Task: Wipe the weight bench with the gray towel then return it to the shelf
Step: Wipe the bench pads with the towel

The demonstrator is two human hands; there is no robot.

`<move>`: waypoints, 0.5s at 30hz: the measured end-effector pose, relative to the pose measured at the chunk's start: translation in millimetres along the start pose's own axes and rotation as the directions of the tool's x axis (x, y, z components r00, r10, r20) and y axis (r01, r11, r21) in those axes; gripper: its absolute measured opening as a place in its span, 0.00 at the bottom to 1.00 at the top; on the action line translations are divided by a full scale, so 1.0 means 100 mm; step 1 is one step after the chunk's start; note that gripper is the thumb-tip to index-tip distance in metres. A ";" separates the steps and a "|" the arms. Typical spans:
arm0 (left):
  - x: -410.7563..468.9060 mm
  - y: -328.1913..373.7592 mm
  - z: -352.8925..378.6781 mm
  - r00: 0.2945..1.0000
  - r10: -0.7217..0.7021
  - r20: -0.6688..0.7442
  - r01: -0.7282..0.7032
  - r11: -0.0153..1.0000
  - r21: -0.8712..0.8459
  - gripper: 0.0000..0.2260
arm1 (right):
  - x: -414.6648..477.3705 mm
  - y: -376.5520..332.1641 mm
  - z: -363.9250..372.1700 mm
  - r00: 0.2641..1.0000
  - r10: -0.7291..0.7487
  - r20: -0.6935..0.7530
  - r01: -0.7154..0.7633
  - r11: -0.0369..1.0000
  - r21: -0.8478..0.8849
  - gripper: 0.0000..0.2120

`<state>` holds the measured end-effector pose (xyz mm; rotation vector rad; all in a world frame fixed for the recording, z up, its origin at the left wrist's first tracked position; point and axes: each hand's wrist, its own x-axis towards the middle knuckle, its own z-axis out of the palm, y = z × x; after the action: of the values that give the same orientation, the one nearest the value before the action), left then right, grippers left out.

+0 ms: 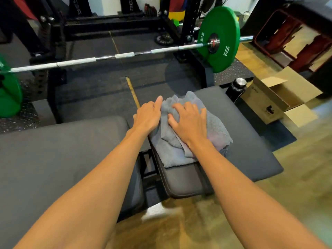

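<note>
The gray towel (195, 141) lies bunched on the smaller seat pad of the dark weight bench (251, 141). My right hand (190, 121) presses flat on top of the towel, fingers spread and digging into its folds. My left hand (148, 115) rests at the towel's left edge, fingers curled under, thumb pointing forward against the cloth. The bench's long back pad (62, 150) stretches to the left under my left forearm. No shelf is in view.
A barbell (107, 57) with green 10 kg plates (220, 39) crosses above the bench on a black rack (186, 26). A black bottle (236, 88) and an open cardboard box (276, 97) stand on the floor to the right. Red stools (296, 44) sit far right.
</note>
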<state>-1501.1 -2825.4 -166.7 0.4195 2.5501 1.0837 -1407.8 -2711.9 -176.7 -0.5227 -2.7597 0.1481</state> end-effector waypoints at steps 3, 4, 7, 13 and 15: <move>-0.04 0.16 0.18 0.995 0.070 -0.064 -0.057 0.981 0.186 0.30 | -0.66 0.14 -0.27 0.999 0.033 0.007 -0.033 0.999 -0.011 0.15; -0.04 0.25 0.23 0.994 0.082 -0.074 -0.064 0.973 0.222 0.30 | -0.86 0.19 -0.35 0.999 0.044 0.003 -0.044 0.999 -0.015 0.14; 0.05 0.43 0.38 0.989 0.136 -0.055 -0.122 0.970 0.210 0.28 | -1.27 0.34 -0.49 0.999 0.032 -0.020 -0.032 0.999 -0.006 0.12; 0.37 0.40 0.42 0.998 -0.026 -0.062 0.012 0.976 -0.218 0.26 | -0.65 0.52 -0.27 0.996 0.071 -0.058 -0.070 0.997 0.025 0.13; 0.42 0.36 0.40 0.998 -0.048 -0.039 0.031 0.937 -0.348 0.25 | -0.07 0.57 -0.05 0.995 0.074 -0.067 -0.074 0.997 0.003 0.14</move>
<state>-1517.6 -2759.9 -174.4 0.2503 2.3242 1.5084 -1380.7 -2661.6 -183.0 -0.6193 -2.6761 0.1462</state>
